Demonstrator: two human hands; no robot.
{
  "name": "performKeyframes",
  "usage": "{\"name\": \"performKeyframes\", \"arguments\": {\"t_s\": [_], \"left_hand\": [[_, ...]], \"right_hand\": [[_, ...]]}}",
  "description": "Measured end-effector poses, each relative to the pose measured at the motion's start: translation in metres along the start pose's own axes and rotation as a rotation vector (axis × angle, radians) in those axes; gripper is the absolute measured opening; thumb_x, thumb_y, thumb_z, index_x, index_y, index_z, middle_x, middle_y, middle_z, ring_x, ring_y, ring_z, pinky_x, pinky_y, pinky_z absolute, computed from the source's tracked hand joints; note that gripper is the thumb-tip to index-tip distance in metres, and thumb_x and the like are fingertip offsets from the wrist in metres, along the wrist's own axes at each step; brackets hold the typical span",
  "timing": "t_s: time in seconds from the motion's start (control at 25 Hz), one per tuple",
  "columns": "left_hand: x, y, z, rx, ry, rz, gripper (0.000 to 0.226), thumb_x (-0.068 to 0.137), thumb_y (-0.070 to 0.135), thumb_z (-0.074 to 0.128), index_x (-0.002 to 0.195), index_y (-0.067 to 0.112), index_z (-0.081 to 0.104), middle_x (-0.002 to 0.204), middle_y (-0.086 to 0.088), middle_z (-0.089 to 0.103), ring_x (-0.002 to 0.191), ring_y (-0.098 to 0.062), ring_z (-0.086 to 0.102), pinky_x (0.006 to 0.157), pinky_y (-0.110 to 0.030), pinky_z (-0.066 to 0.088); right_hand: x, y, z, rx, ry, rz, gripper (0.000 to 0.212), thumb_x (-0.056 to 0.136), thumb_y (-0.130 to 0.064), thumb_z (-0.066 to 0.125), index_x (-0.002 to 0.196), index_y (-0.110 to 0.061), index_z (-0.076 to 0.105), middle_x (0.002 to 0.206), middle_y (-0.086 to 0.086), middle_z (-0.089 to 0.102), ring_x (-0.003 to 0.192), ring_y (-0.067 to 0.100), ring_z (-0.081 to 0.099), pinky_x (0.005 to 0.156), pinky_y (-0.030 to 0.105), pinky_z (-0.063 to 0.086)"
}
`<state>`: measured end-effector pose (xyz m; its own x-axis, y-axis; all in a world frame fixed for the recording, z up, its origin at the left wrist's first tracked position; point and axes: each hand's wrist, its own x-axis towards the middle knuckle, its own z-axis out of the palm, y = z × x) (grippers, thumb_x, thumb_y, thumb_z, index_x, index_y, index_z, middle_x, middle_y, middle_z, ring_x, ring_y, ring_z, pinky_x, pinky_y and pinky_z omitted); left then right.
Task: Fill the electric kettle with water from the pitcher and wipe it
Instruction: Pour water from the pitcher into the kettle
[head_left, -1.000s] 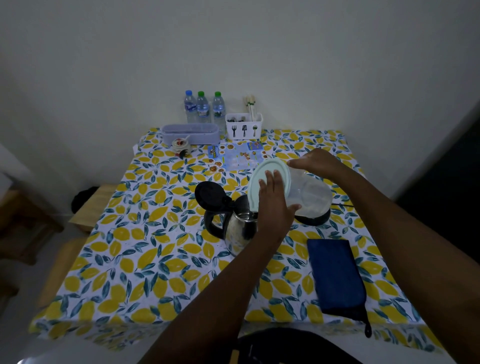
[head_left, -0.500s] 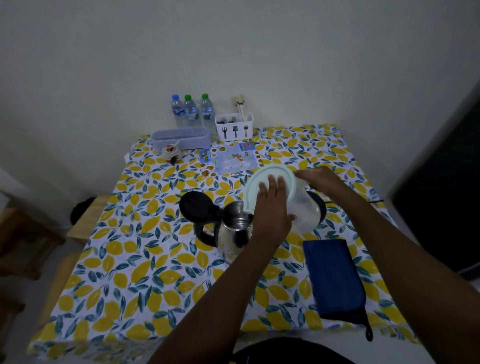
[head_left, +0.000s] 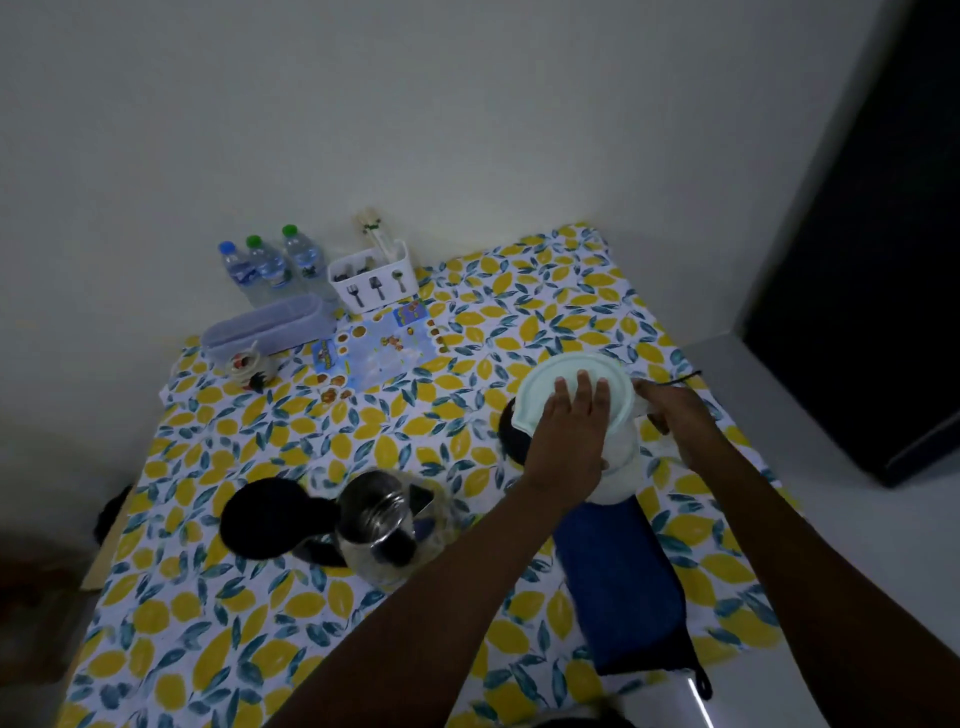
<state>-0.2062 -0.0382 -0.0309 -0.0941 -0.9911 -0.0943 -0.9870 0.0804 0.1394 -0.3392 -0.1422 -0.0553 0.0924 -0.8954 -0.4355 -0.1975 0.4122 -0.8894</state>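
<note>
The clear plastic pitcher (head_left: 618, 478) stands upright at the right of the table, its pale green lid (head_left: 540, 395) on top. My left hand (head_left: 571, 431) lies flat on that lid, pressing it down. My right hand (head_left: 670, 410) grips the pitcher's handle on its right side. The steel electric kettle (head_left: 374, 525) sits to the left, apart from the pitcher, with its black lid (head_left: 265, 517) flipped open. A folded blue cloth (head_left: 623, 587) lies in front of the pitcher. The black kettle base (head_left: 511, 441) shows behind my left hand.
At the back by the wall stand three water bottles (head_left: 270, 265), a white cutlery caddy (head_left: 374, 283), a lavender box (head_left: 265, 327), a small jar (head_left: 249, 366) and a printed sheet (head_left: 379, 345). A black cord (head_left: 680, 378) runs off the table's right edge.
The pitcher has swung from tilted over the kettle's mouth to upright, and moved right, away from the kettle. Both hands stayed on it. The camera view shifted.
</note>
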Motion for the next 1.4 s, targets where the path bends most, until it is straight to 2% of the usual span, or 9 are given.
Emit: {"name": "performKeyframes", "arguments": {"t_s": [0.08,0.2,0.4,0.68,0.88,1.0,1.12,1.24,1.4], "left_hand": [[0.029,0.015,0.002,0.041,-0.018,0.058,0.099,0.085,0.03,0.068,0.148,0.003,-0.003,0.158,-0.026,0.003,0.144,-0.048,0.005,0.118,-0.053,0.014],[0.067,0.032,0.01,0.072,-0.067,0.096,0.098,0.087,0.03,0.066,0.148,0.004,-0.006,0.159,-0.024,-0.002,0.144,-0.046,0.001,0.118,-0.052,0.012],[0.109,0.044,0.023,0.12,-0.069,0.144,0.093,0.089,0.027,0.064,0.149,0.005,-0.004,0.159,-0.022,0.001,0.145,-0.043,0.004,0.118,-0.051,0.016],[0.123,0.044,0.033,0.049,0.078,0.124,0.085,0.085,0.036,0.066,0.148,0.006,0.017,0.157,-0.019,0.021,0.144,-0.038,0.019,0.115,-0.05,0.023],[0.125,0.052,0.045,0.056,0.112,0.165,0.084,0.083,0.038,0.067,0.146,0.006,0.022,0.156,-0.015,0.028,0.142,-0.035,0.029,0.11,-0.046,0.034],[0.125,0.051,0.046,0.03,0.114,0.165,0.083,0.084,0.036,0.067,0.147,0.006,0.021,0.157,-0.015,0.025,0.143,-0.035,0.026,0.111,-0.048,0.033],[0.118,0.047,0.041,-0.017,0.128,0.191,0.076,0.087,0.031,0.064,0.147,0.008,0.023,0.158,-0.013,0.024,0.146,-0.033,0.019,0.115,-0.05,0.028],[0.089,0.032,0.042,-0.09,0.183,0.169,0.069,0.09,0.029,0.058,0.148,0.012,0.024,0.159,-0.007,0.02,0.148,-0.027,0.009,0.119,-0.046,0.017],[0.022,0.001,0.052,-0.291,0.2,0.072,0.065,0.096,0.028,0.051,0.15,0.015,0.018,0.16,0.002,0.01,0.147,-0.014,-0.003,0.12,-0.032,0.009]], "right_hand": [[0.017,0.003,-0.025,0.054,0.051,0.011,0.041,0.081,-0.036,0.069,0.056,-0.012,0.048,0.041,0.005,0.04,0.035,0.014,0.038,0.038,0.021,0.03],[0.041,0.011,-0.053,0.118,0.097,-0.025,0.041,0.08,-0.035,0.07,0.054,-0.014,0.046,0.043,0.005,0.037,0.037,0.014,0.033,0.042,0.024,0.027],[0.071,0.015,-0.074,0.194,0.11,-0.065,0.038,0.084,-0.027,0.066,0.056,-0.015,0.045,0.039,-0.005,0.037,0.034,0.007,0.032,0.037,0.017,0.027],[0.109,0.001,-0.085,0.091,0.033,-0.158,0.034,0.087,-0.027,0.061,0.056,-0.014,0.056,0.041,-0.008,0.05,0.039,0.004,0.044,0.045,0.02,0.038],[0.116,0.027,-0.098,-0.041,0.008,-0.245,0.063,0.081,-0.054,0.046,0.08,0.008,0.06,0.084,0.031,0.063,0.072,0.018,0.055,0.071,0.036,0.043],[0.106,0.025,-0.089,-0.064,0.168,-0.259,0.058,0.081,-0.053,0.048,0.082,0.004,0.059,0.08,0.017,0.06,0.077,0.02,0.057,0.07,0.033,0.039],[0.078,0.032,-0.081,-0.092,0.395,-0.34,0.032,0.089,-0.036,0.056,0.108,-0.01,0.06,0.107,0.004,0.06,0.104,0.021,0.057,0.083,0.026,0.039],[0.033,0.063,-0.067,-0.266,0.421,-0.511,0.049,0.092,-0.023,0.054,0.138,-0.013,0.041,0.141,0.004,0.044,0.13,0.014,0.038,0.105,0.022,0.028],[-0.022,0.104,-0.04,-0.592,0.327,-0.645,0.069,0.087,-0.03,0.057,0.146,-0.009,0.027,0.154,0.007,0.025,0.142,0.017,0.021,0.114,0.025,0.017]]}}
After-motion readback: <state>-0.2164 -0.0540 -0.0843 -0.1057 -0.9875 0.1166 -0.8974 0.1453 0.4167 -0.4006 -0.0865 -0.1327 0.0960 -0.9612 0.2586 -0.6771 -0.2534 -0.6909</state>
